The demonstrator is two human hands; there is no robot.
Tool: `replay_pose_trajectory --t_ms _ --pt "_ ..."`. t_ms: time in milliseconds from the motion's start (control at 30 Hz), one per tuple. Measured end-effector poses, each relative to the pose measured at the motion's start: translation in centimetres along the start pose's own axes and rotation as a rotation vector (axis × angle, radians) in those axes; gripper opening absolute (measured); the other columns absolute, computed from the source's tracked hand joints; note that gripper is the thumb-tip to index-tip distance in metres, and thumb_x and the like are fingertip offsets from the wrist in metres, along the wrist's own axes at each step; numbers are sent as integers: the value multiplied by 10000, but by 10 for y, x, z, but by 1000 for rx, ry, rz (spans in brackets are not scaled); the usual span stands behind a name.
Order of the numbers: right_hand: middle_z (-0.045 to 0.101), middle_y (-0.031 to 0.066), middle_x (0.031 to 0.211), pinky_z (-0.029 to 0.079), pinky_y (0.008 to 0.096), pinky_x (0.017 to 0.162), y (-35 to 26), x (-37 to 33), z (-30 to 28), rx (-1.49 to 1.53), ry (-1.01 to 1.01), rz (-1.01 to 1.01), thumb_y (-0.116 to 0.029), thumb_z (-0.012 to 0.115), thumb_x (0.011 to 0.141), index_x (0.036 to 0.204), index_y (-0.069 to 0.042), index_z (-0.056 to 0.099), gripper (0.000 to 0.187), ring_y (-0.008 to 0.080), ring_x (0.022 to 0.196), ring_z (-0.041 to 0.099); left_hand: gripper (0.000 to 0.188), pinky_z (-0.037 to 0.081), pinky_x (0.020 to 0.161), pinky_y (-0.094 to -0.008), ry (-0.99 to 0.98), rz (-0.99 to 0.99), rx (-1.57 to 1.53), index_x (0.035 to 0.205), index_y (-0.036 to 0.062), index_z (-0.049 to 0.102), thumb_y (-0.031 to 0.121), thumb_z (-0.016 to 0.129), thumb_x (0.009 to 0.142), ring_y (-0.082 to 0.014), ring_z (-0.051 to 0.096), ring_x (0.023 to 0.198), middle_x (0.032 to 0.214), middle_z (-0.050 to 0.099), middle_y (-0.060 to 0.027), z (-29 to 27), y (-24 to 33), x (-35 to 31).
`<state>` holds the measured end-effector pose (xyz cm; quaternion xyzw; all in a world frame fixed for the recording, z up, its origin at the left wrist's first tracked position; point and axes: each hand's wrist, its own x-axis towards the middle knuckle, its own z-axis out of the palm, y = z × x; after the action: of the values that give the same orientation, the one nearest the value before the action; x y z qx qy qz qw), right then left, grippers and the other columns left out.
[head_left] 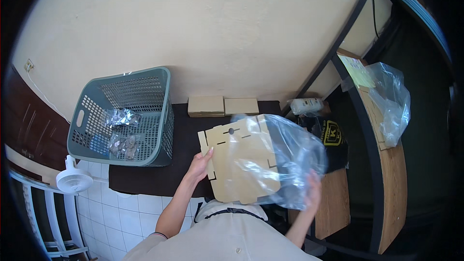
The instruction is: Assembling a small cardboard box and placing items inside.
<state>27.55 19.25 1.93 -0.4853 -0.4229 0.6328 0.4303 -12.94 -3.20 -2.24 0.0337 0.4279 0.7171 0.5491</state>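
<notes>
Gripping flat cardboard (237,164) along its left edge are the left fingers (209,154).

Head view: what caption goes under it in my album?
Left hand gripping flat brown cardboard, right hand at the clear plastic bag partly covering it, grey-green basket to the left.

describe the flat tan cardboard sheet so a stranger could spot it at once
Find the dark brown table against the cream wall. Above its front edge, the left hand grips the broad tan cardboard sheet. Slots, a round hole and a clear plastic bag over its right side distinguish it from the small cardboard stacks behind.
</notes>
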Motion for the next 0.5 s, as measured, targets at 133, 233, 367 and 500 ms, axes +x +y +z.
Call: replay_pose_trajectory --t_ms 133,233,367,500 --pt "695 118 1290 513 383 1038 -28 17 -139 41 361 -381 -123 724 972 1295 32 701 360 237 1170 654 394 581 1025 -404 219 107 69 1395 -24 593 269 529 1140 -247 706 1183 1333 699 -133 -24 -1 2" --pt "748 171 1195 565 443 959 -23 15 -225 -2 895 -555 -285 704 997 1136 63 763 380 303 1069 698 422 543 1087 -423 273 104 -105 1463 -12 525 273 483 1154 -270 656 1279 1429 638 -160 -40 -9 7" --pt "697 359 1190 566 568 928 3 2 -204 -627 1283 -2 -487 731 959 1226 208 576 761 466 1049 715 462 464 1182 -507 314 58 -498 1574 64 396 280 423 1166 -309 527 1434 1568 503 -212 -50 -23 5" --pt "724 361 1120 598 575 860 74 -7 -82 -997 1196 -19 -441 741 959 1243 220 610 732 548 963 717 523 470 1158 -601 481 -221 -651 1552 25 396 375 399 1163 -425 506 1422 1551 498 -255 -49 -53 13"
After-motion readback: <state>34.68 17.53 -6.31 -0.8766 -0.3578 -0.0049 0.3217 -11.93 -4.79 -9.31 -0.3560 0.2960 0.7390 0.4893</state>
